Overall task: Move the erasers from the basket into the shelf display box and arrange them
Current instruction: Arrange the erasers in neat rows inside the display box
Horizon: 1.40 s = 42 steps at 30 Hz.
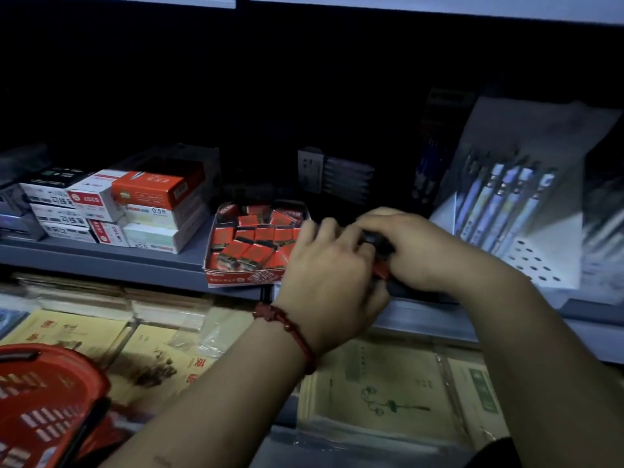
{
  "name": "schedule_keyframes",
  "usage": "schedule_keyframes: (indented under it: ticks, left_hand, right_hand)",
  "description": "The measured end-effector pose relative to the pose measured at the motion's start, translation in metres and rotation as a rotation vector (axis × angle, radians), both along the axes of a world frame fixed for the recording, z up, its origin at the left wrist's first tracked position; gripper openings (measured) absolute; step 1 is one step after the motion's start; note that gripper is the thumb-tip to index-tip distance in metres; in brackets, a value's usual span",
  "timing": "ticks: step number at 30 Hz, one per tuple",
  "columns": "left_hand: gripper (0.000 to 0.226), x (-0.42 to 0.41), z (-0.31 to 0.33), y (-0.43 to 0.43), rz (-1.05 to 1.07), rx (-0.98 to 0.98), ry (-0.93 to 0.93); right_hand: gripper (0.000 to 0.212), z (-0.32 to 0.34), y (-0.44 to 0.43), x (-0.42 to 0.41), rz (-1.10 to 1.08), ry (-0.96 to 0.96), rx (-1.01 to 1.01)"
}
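The left hand [326, 271] and right hand [418, 251] meet, fingers curled round a red-and-black eraser [380, 270] pinched between them; whether they hold more than one cannot be told. Just left of the fingertips, one display box [236, 278] holds over a dozen erasers [256, 238]. One red basket [50, 396] sits well below-left, its contents blurred.

The view is dim and bluish — the back of the shelf [101, 260] sinks into black, while the basket [67, 354] and right edge blur.
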<state>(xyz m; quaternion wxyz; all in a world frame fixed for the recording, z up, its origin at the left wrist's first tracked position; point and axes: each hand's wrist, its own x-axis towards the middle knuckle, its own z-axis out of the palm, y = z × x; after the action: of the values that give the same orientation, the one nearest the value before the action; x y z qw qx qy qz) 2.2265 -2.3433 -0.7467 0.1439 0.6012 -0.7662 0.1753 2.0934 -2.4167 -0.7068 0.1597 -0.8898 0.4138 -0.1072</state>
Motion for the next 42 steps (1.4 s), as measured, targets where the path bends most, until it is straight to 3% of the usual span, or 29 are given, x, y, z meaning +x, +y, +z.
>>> schedule_keyframes:
  ticks: [3, 8, 10, 18, 26, 29, 36, 42]
  left_hand:
    - [0.048, 0.012, 0.012, -0.007, 0.06, 0.018, -0.036]
    - [0.068, 0.032, 0.019, -0.034, 0.061, 0.308, -0.028]
    - [0.059, 0.036, 0.018, -0.041, 0.047, 0.386, 0.055]
    - [0.051, 0.038, 0.012, -0.047, 0.07, 0.204, 0.235]
    - [0.044, 0.038, 0.008, -0.046, 0.079, 0.253, 0.076]
    - [0.04, 0.038, 0.004, -0.047, 0.077, 0.195, 0.146]
    - [0.045, 0.072, 0.028, -0.036, 0.069, -0.007, 0.542]
    - [0.032, 0.125, 0.019, -0.006, 0.129, -0.012, 0.709]
  right_hand:
    - [0.06, 0.0, 0.002, -0.008, -0.009, 0.026, 0.003]
    - [0.053, -0.007, 0.0, -0.01, 0.008, 0.147, -0.04]
    - [0.054, -0.007, 0.001, -0.009, 0.011, 0.12, -0.011]
    - [0.052, -0.011, 0.0, -0.007, -0.025, 0.147, 0.005]
    - [0.041, -0.012, 0.008, -0.006, -0.143, 0.175, -0.062]
    - [0.037, -0.013, 0.007, -0.004, -0.188, 0.074, -0.1]
    - [0.033, -0.021, 0.003, 0.002, -0.192, -0.246, -0.075]
    - [0.028, -0.022, 0.003, 0.034, -0.143, -0.44, -0.065]
